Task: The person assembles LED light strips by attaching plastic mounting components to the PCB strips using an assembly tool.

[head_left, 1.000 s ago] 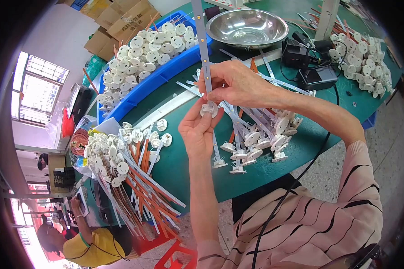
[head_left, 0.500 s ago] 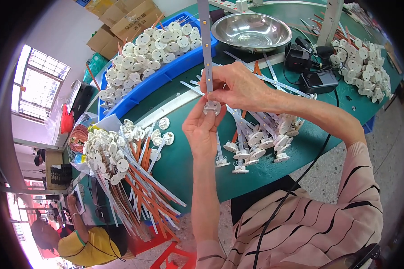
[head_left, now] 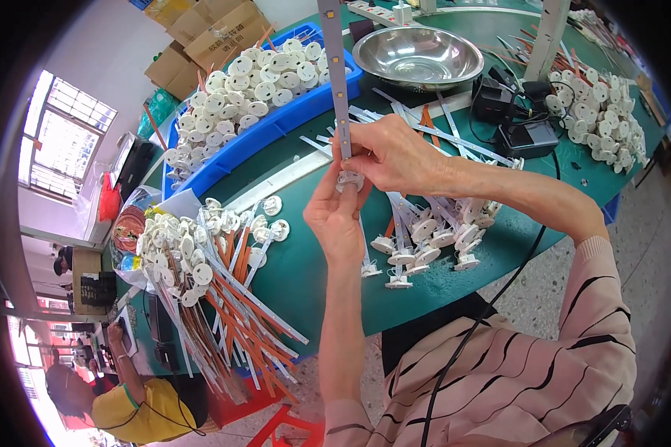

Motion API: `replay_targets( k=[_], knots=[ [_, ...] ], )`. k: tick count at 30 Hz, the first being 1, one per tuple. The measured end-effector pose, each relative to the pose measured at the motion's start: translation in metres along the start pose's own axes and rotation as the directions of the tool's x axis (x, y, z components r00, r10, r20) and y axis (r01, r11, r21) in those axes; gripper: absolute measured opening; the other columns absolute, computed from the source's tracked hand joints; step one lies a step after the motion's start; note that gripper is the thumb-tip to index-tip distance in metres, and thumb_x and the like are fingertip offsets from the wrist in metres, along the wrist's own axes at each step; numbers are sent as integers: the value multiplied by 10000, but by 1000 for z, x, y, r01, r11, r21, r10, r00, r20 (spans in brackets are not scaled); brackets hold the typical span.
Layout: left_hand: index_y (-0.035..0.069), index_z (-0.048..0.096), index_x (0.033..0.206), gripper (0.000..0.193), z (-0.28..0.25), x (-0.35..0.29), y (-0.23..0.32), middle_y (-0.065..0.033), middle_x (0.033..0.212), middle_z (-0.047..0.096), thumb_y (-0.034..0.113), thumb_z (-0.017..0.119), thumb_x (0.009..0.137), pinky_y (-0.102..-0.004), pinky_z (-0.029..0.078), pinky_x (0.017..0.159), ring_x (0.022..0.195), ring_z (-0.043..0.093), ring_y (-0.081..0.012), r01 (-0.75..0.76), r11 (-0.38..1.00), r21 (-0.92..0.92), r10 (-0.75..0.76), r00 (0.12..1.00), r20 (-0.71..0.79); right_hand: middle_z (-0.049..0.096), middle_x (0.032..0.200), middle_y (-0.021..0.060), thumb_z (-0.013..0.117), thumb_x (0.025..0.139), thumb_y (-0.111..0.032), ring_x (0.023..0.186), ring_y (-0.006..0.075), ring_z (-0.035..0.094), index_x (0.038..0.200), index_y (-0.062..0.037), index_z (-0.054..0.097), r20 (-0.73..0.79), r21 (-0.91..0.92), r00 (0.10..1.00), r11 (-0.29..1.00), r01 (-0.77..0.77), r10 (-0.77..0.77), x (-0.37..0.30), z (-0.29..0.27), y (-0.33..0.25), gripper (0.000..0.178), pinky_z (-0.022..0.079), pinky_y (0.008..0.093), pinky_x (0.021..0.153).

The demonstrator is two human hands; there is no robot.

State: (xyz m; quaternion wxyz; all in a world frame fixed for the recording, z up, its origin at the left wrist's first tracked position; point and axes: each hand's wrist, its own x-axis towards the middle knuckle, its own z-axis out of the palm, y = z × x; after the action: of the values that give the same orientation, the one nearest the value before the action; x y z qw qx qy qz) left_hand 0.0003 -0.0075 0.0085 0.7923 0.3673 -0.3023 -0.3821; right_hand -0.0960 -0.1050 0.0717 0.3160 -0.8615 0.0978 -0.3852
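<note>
An LED strip [head_left: 337, 82] stands nearly upright over the table, pinched near its lower end by my right hand [head_left: 395, 153]. Just below, my left hand [head_left: 337, 223] grips a white round end cap [head_left: 348, 179] between thumb and fingers, where the strip's lower end meets it. Fingers cover the joint, so I cannot tell how far the two are attached. To the right of my hands lies a bunch of strips with white caps [head_left: 425, 231]. On the left is a bigger heap of capped strips [head_left: 238, 298], some showing orange-brown backs.
A blue tray [head_left: 238, 141] full of white round caps stands at the back left. Behind my hands sits a steel bowl [head_left: 417, 56], with black power adapters [head_left: 525, 138] to its right. More capped strips [head_left: 600, 119] lie far right. A person in yellow [head_left: 145, 410] sits at lower left.
The LED strip's upper end has tilted slightly left and nearer. My right hand has dropped a little, still pinching it, while my left hand stays nearly in place.
</note>
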Motion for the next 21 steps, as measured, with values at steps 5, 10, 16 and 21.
replay_targets(
  k=[5, 10, 16, 21],
  knots=[
    [-89, 512, 1158, 312, 2, 0, -3, -150, 1040, 606, -44, 535, 850, -345, 537, 818, 913, 624, -211, 20, 1000, -9, -20, 1000, -22, 610, 654, 137, 611, 720, 5, 581, 266, 610, 841, -3, 577, 96, -60, 994, 997, 50, -44, -3, -2, 4, 126, 458, 336, 536],
    [-90, 516, 1151, 308, -3, 0, -1, -147, 1036, 607, -39, 542, 848, -352, 530, 835, 914, 622, -216, 20, 999, -42, -21, 999, -26, 609, 653, 129, 611, 716, 9, 578, 255, 606, 832, -10, 578, 119, -28, 993, 1000, 11, -8, -3, -3, 0, 122, 450, 323, 527],
    [-104, 492, 1179, 338, 1, -1, 1, -149, 1063, 590, -86, 509, 842, -347, 530, 829, 940, 603, -186, 38, 999, -13, -39, 999, -28, 608, 644, 123, 612, 712, 17, 584, 245, 609, 794, -18, 562, 126, -5, 992, 1000, 7, -6, -3, -4, 3, 102, 448, 321, 527],
    [-108, 497, 1174, 340, 7, -3, 3, -135, 1033, 600, -88, 521, 836, -314, 530, 802, 900, 609, -168, -8, 999, 42, 10, 998, -56, 605, 643, 119, 615, 709, 21, 580, 246, 604, 765, -17, 557, 133, 12, 991, 1000, -5, 4, -3, -1, 4, 89, 447, 324, 532]
  ],
)
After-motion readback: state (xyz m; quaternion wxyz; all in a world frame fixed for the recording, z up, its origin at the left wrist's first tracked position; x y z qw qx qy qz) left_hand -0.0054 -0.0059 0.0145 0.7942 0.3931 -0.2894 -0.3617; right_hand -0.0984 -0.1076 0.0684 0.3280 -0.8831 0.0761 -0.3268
